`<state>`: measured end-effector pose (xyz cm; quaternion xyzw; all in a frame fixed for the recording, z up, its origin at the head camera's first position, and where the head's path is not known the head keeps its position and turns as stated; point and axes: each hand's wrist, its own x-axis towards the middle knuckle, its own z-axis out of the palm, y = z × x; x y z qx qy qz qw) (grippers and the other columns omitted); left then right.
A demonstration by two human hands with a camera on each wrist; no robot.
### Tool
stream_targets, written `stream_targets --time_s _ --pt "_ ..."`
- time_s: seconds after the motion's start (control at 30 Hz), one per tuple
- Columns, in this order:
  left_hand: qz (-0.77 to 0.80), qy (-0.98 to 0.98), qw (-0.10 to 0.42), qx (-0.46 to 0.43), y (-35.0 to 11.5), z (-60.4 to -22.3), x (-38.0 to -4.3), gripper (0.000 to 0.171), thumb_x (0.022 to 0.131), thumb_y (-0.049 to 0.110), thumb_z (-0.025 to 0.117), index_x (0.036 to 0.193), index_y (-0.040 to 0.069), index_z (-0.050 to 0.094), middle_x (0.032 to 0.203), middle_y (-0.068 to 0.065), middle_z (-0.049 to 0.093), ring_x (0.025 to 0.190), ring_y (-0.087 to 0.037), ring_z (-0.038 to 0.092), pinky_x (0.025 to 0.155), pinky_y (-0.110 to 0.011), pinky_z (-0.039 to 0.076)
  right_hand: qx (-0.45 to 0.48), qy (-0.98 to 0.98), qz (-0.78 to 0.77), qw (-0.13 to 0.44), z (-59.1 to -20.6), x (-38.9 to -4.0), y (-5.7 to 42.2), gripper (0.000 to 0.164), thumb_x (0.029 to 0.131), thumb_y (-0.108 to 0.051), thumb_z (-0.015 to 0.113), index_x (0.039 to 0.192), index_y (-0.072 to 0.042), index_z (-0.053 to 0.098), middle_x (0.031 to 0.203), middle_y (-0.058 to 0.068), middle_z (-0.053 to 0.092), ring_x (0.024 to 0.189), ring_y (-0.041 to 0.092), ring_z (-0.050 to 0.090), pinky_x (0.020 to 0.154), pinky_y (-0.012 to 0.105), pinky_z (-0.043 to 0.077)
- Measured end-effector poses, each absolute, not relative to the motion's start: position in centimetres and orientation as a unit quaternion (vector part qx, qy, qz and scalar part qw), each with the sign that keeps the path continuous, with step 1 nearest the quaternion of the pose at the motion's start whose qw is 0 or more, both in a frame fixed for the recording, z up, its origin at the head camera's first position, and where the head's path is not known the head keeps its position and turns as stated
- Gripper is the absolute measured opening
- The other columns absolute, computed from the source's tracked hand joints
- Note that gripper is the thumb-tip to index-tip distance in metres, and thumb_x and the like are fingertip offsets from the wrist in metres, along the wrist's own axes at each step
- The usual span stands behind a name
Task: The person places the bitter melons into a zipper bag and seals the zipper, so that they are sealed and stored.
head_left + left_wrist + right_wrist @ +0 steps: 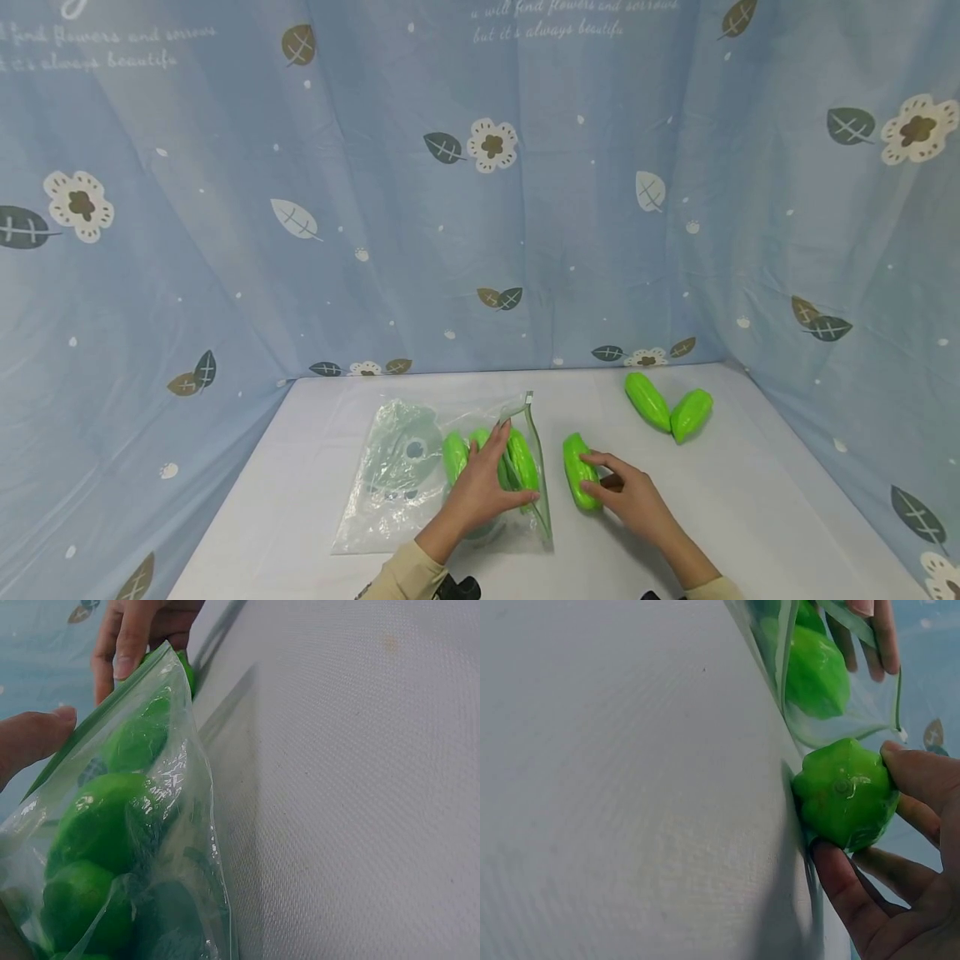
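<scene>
My right hand [633,504] holds a bright green ribbed gourd [577,472] between thumb and fingertips, to the right of a clear zip bag [360,525]. The right wrist view shows the held gourd [846,795] end-on, close to the bag's parted mouth. Several similar green gourds [105,817] lie inside the bag. My left hand [483,487] is over the bag's mouth side, its fingers and thumb spread. In the left wrist view, its thumb touches the green zip strip [94,720]. The left fingers' exact contact with the bag is unclear.
Two more green gourds, one elongated [647,402] and one shorter [692,414], lie at the back right of the white table [750,517]. A blue patterned curtain [405,208] hangs behind and along both sides.
</scene>
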<state>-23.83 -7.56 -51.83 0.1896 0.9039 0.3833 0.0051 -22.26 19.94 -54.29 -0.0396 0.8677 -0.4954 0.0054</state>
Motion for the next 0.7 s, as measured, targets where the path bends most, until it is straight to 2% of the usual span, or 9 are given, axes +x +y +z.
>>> stream_targets --time_s 0.7 --pt "0.378 0.906 0.007 0.190 -7.59 -51.79 -23.82 0.113 0.078 0.054 0.085 0.163 0.012 0.023 0.166 -0.019 0.024 0.143 -0.064 0.016 0.109 -0.073 0.030 -0.037 0.874 -0.485 0.005 -54.10 -22.26 19.79 0.043 0.088 -0.029 0.081 0.130 -0.025 0.069 0.146 0.016 0.056 0.096 0.023 0.068 0.067 0.029 0.058"
